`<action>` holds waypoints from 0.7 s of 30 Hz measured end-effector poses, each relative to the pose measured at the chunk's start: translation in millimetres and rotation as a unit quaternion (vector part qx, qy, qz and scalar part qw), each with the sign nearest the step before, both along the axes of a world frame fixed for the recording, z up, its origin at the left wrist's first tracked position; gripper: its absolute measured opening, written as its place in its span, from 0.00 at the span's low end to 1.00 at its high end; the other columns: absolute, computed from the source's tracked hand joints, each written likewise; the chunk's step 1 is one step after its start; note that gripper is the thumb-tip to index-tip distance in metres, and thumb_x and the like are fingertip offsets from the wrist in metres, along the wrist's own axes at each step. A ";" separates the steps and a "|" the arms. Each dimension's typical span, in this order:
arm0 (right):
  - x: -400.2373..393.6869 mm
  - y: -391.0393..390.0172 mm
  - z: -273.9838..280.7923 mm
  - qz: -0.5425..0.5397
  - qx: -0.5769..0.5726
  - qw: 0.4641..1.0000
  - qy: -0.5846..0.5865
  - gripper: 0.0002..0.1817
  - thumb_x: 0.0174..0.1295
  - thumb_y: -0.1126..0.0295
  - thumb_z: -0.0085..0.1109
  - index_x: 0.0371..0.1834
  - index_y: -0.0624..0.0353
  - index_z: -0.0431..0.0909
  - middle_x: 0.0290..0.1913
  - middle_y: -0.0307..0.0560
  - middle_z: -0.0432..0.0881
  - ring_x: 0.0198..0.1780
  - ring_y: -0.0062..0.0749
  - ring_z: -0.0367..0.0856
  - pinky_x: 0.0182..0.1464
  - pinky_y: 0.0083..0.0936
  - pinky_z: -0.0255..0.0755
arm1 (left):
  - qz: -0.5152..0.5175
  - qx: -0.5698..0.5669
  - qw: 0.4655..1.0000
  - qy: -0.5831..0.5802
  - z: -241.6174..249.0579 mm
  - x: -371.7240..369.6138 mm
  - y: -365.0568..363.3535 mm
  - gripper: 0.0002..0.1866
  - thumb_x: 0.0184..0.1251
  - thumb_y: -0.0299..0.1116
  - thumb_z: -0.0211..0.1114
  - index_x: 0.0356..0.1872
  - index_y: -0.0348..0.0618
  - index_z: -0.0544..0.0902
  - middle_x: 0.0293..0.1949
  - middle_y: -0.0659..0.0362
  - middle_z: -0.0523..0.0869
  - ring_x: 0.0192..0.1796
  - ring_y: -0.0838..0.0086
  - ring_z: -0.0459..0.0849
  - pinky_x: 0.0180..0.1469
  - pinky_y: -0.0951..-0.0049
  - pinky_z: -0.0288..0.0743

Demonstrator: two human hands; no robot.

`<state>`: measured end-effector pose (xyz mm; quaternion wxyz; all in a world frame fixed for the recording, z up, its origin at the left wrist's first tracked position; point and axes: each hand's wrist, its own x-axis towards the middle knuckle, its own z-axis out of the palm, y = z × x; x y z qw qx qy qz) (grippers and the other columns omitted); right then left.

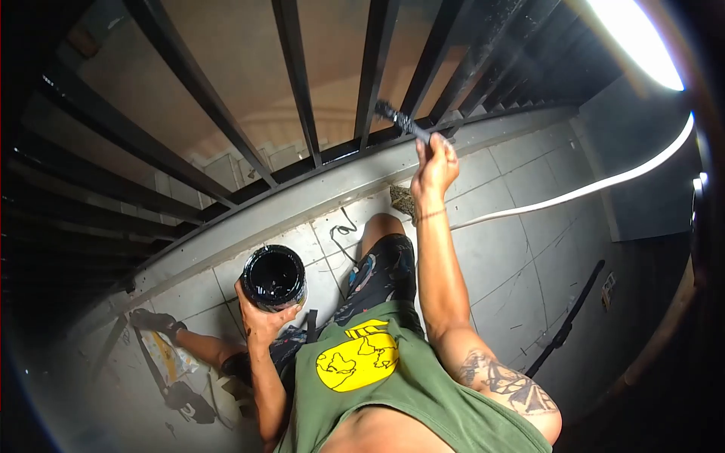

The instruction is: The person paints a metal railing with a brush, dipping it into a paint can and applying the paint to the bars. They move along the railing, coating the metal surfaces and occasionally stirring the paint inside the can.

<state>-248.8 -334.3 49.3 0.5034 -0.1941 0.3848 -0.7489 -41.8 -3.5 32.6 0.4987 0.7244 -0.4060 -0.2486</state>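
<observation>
My left hand (pixel 260 321) is wrapped round the side of an open paint can (pixel 300 291), held upright in front of my left thigh. Glossy black paint shows inside it, and its rim is coated black. Out ahead, my right hand (pixel 436 167) grips a paintbrush (pixel 405 124) by the handle, fingers closed. The black, paint-covered bristles point up and left and overlap the foot of a dark metal railing (pixel 372 72) in this view. Just below my right wrist, a crumpled, mottled rag-like thing (pixel 402 198) lies on the floor.
A pale ledge (pixel 332 175) runs beneath the railing bars. From a bright lamp (pixel 638 41) at upper right, a white cable (pixel 574 196) crosses the tiled floor (pixel 498 257). A thin black cord (pixel 343 232) lies near my knee. A long dark strip (pixel 568 323) lies at right.
</observation>
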 end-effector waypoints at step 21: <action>-31.9 -45.5 163.6 -0.352 -0.423 0.589 0.592 0.12 0.49 0.81 0.68 0.38 0.59 0.84 0.40 0.48 0.83 0.39 0.36 0.83 0.43 0.26 0.79 | -0.039 0.002 0.995 0.089 11.1 -3.7 -18.3 0.56 0.28 0.51 0.85 0.60 0.39 0.62 0.54 0.52 0.75 0.55 0.64 0.77 0.59 0.64 0.72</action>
